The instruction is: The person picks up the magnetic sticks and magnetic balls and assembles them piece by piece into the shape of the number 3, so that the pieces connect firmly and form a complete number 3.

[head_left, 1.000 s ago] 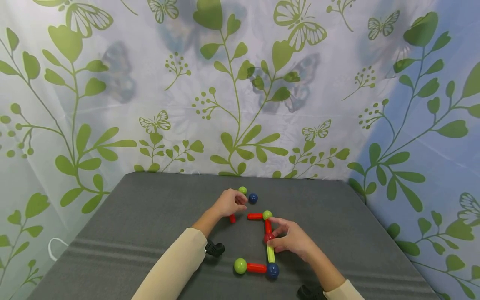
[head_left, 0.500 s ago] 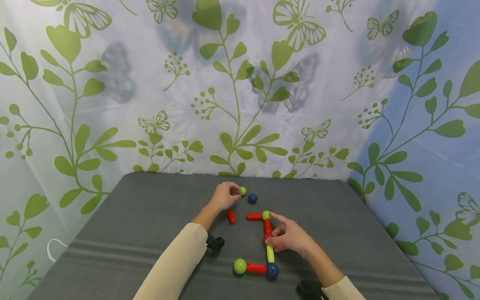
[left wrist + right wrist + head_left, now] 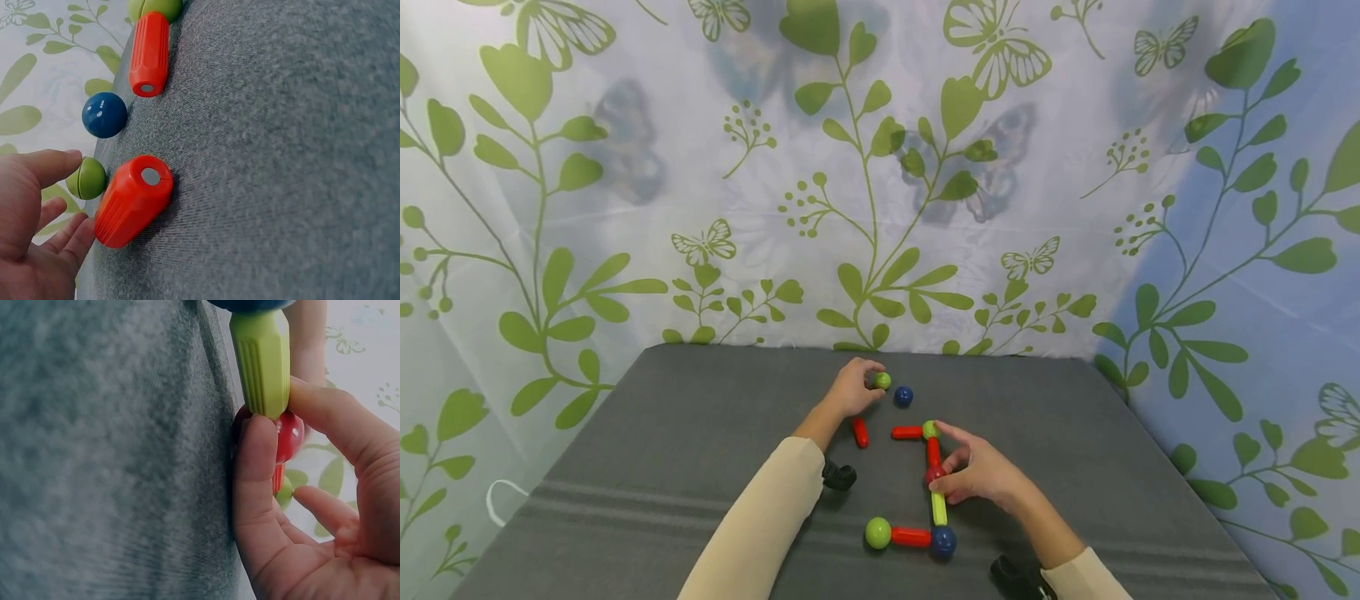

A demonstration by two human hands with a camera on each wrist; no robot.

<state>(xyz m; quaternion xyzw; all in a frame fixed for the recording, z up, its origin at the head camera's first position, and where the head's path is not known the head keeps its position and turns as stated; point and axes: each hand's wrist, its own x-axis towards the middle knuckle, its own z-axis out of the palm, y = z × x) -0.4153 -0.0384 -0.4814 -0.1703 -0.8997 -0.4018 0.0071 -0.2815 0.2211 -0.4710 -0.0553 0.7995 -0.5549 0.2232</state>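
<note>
In the head view my left hand [image 3: 854, 387] reaches to a small green ball [image 3: 882, 381], its thumb and fingers spread around the ball's near left side. The left wrist view shows the thumb and fingers apart, with the green ball [image 3: 86, 179] beyond them. My right hand [image 3: 988, 477] pinches a red ball [image 3: 289, 437] between thumb and fingers, where a yellow-green rod [image 3: 261, 365] meets it. One finger of this hand stretches to another green ball [image 3: 931, 429]. From the red ball a red rod [image 3: 933, 452] runs to that green ball.
A second red rod [image 3: 907, 432] joins the upper green ball. At the lower end a blue ball [image 3: 943, 542], red rod [image 3: 912, 537] and large green ball [image 3: 878, 533] form a row. A loose red rod [image 3: 134, 203] and blue ball [image 3: 104, 115] lie on the grey table [image 3: 715, 417].
My left hand has moved away from the loose red rod, up and left, then right to the small green ball. My right hand keeps its hold on the red ball.
</note>
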